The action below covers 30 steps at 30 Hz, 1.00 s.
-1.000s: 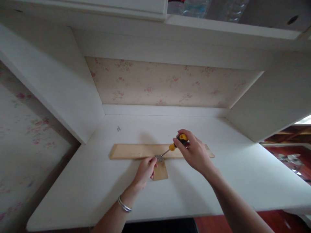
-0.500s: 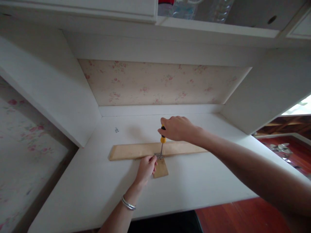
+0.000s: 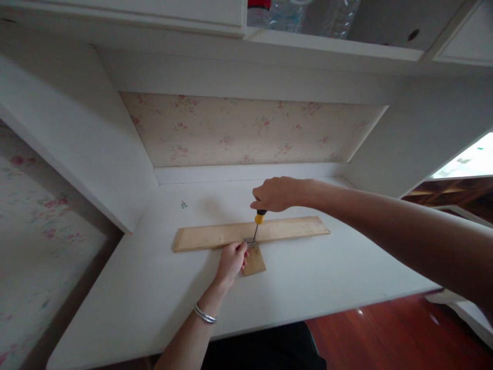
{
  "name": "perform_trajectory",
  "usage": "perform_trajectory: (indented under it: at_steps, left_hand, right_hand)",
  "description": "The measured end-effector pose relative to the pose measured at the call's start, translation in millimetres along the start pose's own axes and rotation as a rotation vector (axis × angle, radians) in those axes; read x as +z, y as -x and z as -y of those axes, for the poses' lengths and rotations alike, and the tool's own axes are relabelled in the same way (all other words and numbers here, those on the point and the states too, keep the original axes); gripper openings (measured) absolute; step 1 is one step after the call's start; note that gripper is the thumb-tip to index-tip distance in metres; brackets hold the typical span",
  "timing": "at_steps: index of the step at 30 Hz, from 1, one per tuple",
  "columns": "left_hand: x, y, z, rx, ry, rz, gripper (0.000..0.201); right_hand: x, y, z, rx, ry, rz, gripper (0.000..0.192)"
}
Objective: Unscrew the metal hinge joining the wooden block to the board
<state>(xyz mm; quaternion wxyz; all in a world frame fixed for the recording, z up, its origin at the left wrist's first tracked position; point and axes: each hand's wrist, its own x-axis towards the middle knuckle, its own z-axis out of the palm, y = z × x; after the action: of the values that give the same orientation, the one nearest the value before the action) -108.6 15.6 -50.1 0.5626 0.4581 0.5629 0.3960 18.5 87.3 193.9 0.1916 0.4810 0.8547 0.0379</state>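
My right hand (image 3: 278,194) is closed around the handle of a yellow and black screwdriver (image 3: 259,218), its shaft pointing down. The tip meets a small metal hinge (image 3: 252,242), which lies across the joint between a long wooden board (image 3: 210,236) and a short wooden piece (image 3: 254,262). Thumb and fingers of my left hand (image 3: 232,261) are pinched at the hinge's left edge, pressing it against the wood. Whatever screw may sit under the tip is too small to make out.
Several small screws (image 3: 184,204) lie on the white desktop (image 3: 162,293) behind the board's left end. White side panels (image 3: 127,205) flank the desk. Overhead, a shelf holds clear plastic bottles (image 3: 287,15). A dark seat or clothing (image 3: 265,349) shows below the front edge.
My right forearm and wrist have swung up and turned, baring the board's right end. The screwdriver tilts slightly more. My left hand keeps its place at the hinge. The camera view has shifted a little.
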Motion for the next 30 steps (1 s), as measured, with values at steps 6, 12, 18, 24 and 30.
perform_trajectory:
  at_steps: [6, 12, 18, 24, 30]
  left_hand:
    - [-0.1, 1.2, 0.9, 0.011, -0.016, 0.011, 0.032]
    - [0.9, 1.4, 0.3, 0.000, -0.021, 0.002, 0.028]
    - [-1.0, 0.5, -0.6, -0.009, -0.003, 0.014, 0.028]
    - [-1.4, -0.7, 0.9, 0.003, -0.001, 0.017, 0.029]
    - [-1.7, -2.6, 4.4, -0.011, 0.002, 0.017, 0.028]
  right_hand:
    - [-4.0, 0.0, -7.4, -0.205, -0.086, 0.055, 0.031]
    - [-2.9, -4.3, -5.0, -0.138, -0.187, 0.020, 0.042]
    - [-6.1, -7.3, -4.1, -0.049, -0.045, -0.012, 0.041]
    - [-5.9, -6.8, -6.8, -0.016, -0.065, 0.013, 0.052]
    - [-2.8, -15.8, -11.7, -0.220, -0.055, 0.015, 0.044]
